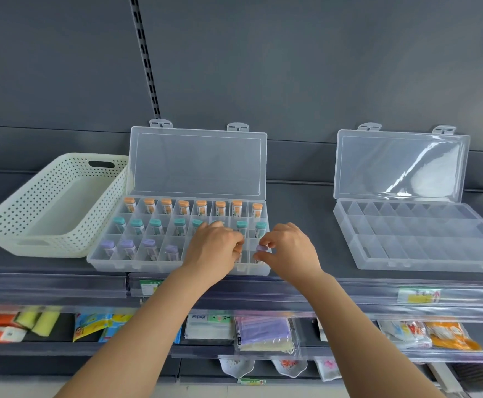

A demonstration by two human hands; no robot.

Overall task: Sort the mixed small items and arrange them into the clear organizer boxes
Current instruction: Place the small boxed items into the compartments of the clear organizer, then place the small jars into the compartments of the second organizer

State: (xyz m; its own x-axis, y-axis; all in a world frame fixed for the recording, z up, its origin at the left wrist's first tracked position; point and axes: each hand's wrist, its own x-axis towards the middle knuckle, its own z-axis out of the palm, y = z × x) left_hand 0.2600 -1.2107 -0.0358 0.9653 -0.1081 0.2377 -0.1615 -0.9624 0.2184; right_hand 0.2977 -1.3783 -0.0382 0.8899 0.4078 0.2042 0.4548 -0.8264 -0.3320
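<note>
A clear organizer box point(114, 262) stands with its lid up on the grey shelf. Its far row holds orange-capped tubes point(183, 206), its middle row teal-capped tubes point(137, 225) and its near row purple-capped tubes point(127, 248). My right hand point(289, 251) pinches a purple-capped tube point(261, 249) over the near row's right end. My left hand point(214, 251) reaches into the near row beside it with fingers curled; what they touch is hidden. A second clear organizer box point(423, 239), its compartments bare, stands with its lid up at the right.
A white perforated basket point(53, 208) sits to the left of the first box, with nothing in it. The shelf's front edge carries price tags point(418, 295). Lower shelves hold packaged goods, among them a purple pack point(263, 331).
</note>
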